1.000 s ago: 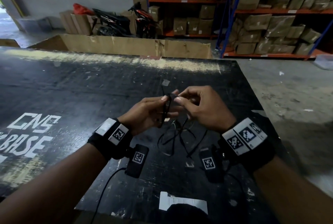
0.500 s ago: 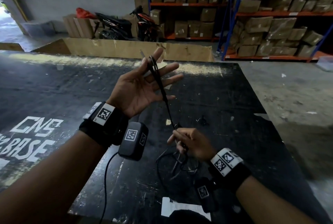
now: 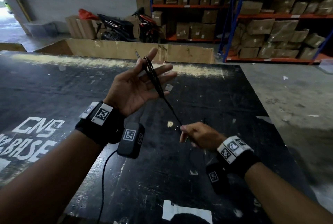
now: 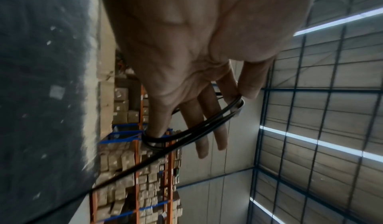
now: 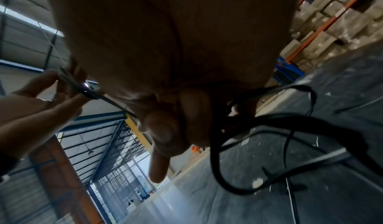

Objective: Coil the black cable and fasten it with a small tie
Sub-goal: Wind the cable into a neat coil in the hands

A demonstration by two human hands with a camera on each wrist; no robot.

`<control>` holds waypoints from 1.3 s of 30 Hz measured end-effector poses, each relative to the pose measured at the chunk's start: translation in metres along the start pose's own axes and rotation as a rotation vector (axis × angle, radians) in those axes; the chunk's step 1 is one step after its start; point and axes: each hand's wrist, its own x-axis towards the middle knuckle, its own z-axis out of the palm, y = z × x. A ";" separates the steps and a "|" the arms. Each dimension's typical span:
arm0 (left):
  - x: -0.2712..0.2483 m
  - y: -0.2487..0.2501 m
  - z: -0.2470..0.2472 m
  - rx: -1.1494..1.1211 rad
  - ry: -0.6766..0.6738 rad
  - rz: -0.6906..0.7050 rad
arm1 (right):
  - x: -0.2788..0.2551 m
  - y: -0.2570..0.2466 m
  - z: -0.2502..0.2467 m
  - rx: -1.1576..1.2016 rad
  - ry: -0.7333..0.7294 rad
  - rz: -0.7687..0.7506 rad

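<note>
My left hand (image 3: 129,88) is raised palm up over the black table (image 3: 54,83), fingers spread and straight. The thin black cable (image 3: 153,79) is wound in several loops from the index finger to the little finger. In the left wrist view the thumb pinches the cable (image 4: 196,129) against the index finger. One taut strand runs down and right to my right hand (image 3: 196,135), which grips it in curled fingers. Loose slack of the cable (image 5: 215,162) hangs below the right hand (image 5: 161,63). I see no tie.
A white label (image 3: 185,213) lies at the table's near edge, with small pale scraps (image 3: 169,123) mid-table. A long cardboard box (image 3: 140,51) stands behind the table. Shelves of cartons (image 3: 270,31) and parked motorbikes (image 3: 126,25) are further back. Concrete floor lies to the right.
The hands were together at mid-table a second ago. The left hand has risen and spread, and the right hand has dropped to the lower right, drawing the strand taut.
</note>
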 end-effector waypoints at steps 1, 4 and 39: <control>0.001 0.003 -0.001 0.007 0.024 0.016 | -0.002 0.001 0.006 0.021 -0.056 0.021; 0.001 0.006 -0.004 0.023 0.036 0.012 | -0.007 -0.001 0.017 -0.005 -0.145 0.086; -0.019 -0.076 -0.005 0.383 0.050 -0.356 | -0.014 -0.085 -0.034 -0.005 0.251 -0.164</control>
